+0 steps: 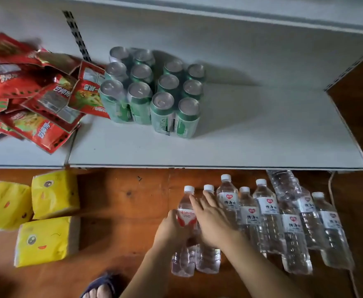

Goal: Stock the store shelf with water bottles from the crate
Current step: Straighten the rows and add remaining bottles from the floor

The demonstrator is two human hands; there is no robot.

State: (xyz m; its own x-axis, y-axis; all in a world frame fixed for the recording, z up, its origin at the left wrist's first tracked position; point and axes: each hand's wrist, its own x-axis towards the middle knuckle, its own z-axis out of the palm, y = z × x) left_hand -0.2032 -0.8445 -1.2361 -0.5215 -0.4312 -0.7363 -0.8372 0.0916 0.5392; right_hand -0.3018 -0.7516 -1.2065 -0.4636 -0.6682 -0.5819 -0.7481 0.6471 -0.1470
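Several clear water bottles [268, 214] with white caps stand in a row on the wooden floor below the white shelf [251, 130]. The leftmost bottle [186, 204] has a red and white label. My left hand [172, 227] grips it at its left side, around the label. My right hand [211, 218] lies over the second bottle [208, 188], fingers stretched toward the first bottle's neck. One bottle [281, 183] leans tilted under the shelf edge. No crate is in view.
Green drink cans [154, 91] in shrink-wrapped packs stand mid-shelf. Red snack bags [36, 93] are piled on the shelf's left. Three yellow tissue packs [45, 218] lie on the floor at left. A sandalled foot [101, 287] shows at the bottom. A cable [332, 190] hangs at right.
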